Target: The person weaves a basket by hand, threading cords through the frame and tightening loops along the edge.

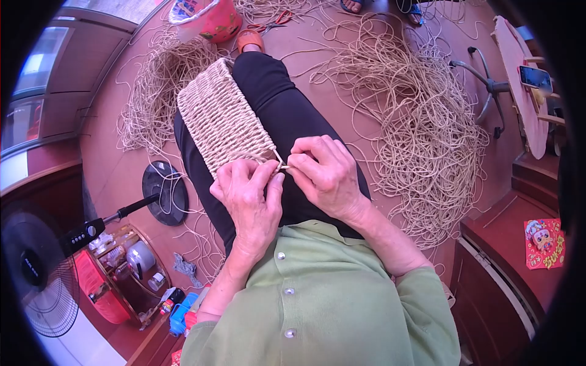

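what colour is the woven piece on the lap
The woven piece is pale tan, shown in the head view.

A green top (348, 287) has round silvery buttons (289, 291). Its right sleeve (424, 305) ends well behind the hand (325, 169). Black trousers (278, 100), orange shoe (249, 40).

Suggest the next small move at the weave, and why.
Probably draw the strand gently snug with the right hand: that hand pinches it at the near end of the woven piece, where the left hand could brace against the pull.
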